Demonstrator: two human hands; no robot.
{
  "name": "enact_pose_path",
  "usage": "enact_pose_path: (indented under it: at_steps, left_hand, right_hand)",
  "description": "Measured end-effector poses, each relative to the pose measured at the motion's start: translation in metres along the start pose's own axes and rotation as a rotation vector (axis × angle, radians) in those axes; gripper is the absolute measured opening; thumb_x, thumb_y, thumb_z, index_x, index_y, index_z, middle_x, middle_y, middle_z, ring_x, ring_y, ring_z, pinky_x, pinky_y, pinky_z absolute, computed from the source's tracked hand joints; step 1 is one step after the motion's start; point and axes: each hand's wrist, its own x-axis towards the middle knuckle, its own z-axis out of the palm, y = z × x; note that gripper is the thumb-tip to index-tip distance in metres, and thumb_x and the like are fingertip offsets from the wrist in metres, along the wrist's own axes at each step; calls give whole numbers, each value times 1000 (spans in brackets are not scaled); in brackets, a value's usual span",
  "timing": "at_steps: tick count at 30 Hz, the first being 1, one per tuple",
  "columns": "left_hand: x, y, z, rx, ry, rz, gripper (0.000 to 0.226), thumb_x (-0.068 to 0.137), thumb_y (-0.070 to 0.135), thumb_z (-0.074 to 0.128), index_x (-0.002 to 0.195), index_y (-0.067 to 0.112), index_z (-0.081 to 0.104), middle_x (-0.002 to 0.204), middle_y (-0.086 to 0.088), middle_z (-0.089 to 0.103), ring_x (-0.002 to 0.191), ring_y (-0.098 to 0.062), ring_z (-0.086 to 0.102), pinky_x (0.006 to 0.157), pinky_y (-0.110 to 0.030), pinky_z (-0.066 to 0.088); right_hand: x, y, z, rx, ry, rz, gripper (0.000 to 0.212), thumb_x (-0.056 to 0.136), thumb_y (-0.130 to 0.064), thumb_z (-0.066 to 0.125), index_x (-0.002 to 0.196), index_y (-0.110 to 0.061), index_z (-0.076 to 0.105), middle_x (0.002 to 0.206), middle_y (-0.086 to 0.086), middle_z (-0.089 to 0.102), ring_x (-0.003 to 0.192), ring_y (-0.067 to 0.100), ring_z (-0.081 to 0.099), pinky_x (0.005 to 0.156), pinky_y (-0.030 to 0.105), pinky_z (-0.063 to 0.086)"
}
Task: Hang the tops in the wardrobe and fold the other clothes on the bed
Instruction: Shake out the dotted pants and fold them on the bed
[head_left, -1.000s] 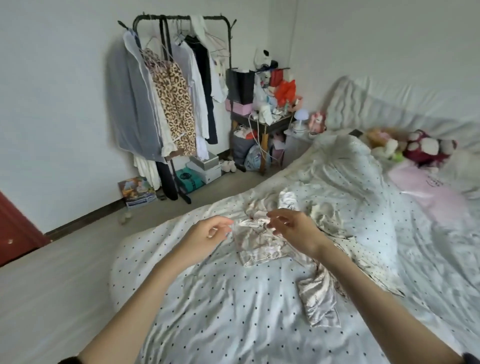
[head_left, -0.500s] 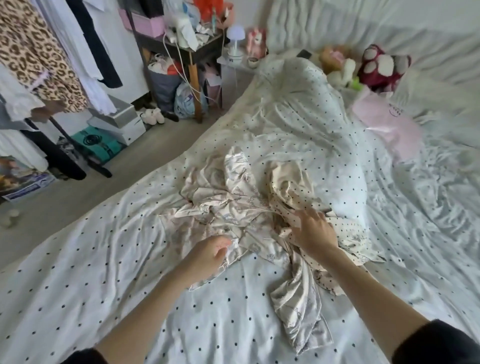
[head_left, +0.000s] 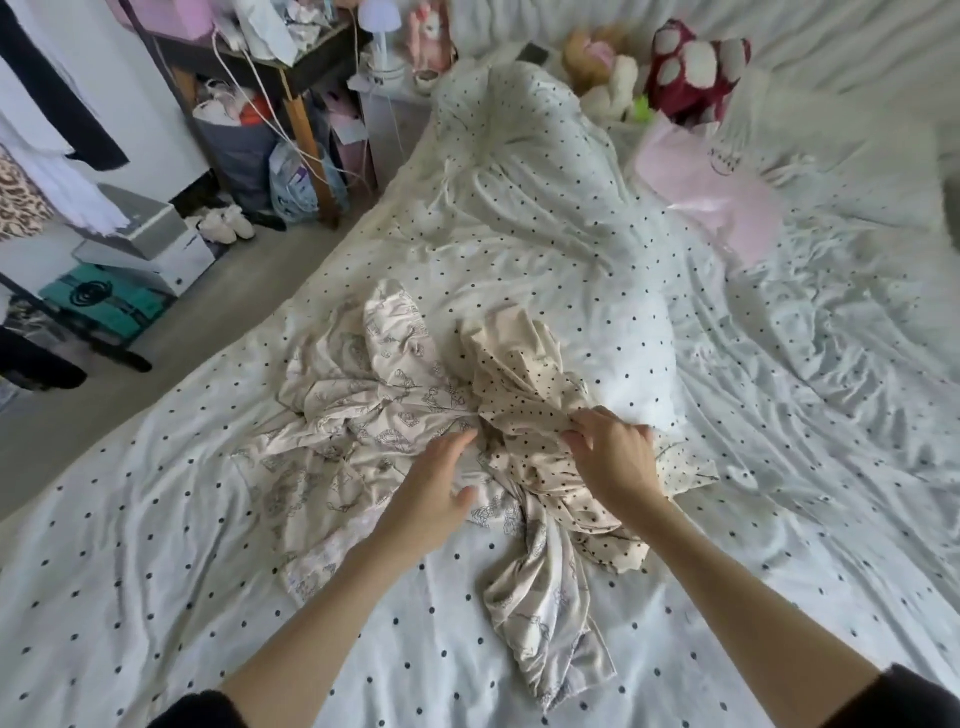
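Two crumpled garments lie tangled in the middle of the bed (head_left: 156, 597). One is a pale satin piece with a line-drawn print (head_left: 343, 415), its long end trailing toward me. The other is a cream garment with black dots (head_left: 519, 374), lying to its right. My right hand (head_left: 613, 457) grips a bunch of the dotted garment, fingers curled into the cloth. With its fingers straight, my left hand (head_left: 431, 493) reaches over the printed piece, close beside the right hand. Clothes hanging on the rack (head_left: 31, 156) show at the far left edge.
A bunched dotted duvet (head_left: 545, 218) rises behind the clothes. Plush toys (head_left: 691, 67) and a pink pillow (head_left: 722, 192) lie at the head of the bed. Left of the bed are boxes (head_left: 140, 244), slippers (head_left: 223, 228) and a cluttered side table (head_left: 275, 73).
The view has dropped from the rack to the bed. Both hands let go of the small satin piece, and the right hand has moved onto the dotted garment and gripped it.
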Motion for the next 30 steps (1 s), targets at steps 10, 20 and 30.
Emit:
enact_pose_path:
  at_steps: [10,20,30]
  left_hand:
    - [-4,118,-9,10,259,355,22,85,11,62,105,2,68,117,-11,66,101,-2,63,93,-17,46]
    - [-64,191,-44,-117,13,304,40,90,-3,51,119,24,58,104,22,57,93,16,52,80,0,39]
    - [-87,262,-109,50,285,331,15,98,19,46,108,14,56,101,5,58,93,-11,55,70,-18,38]
  right_hand:
    - [-67,-23,-126,345,35,-124,13,85,-8,60,91,-13,71,83,3,71,78,26,62,82,39,46]
    - [-132,-42,-230,406,60,-210,20,89,-6,55,103,-8,68,98,4,70,89,24,62,86,36,48]
    - [-156,-23,-304,176,265,-168,26,87,0,53,106,-6,70,106,9,70,89,20,62,85,33,51]
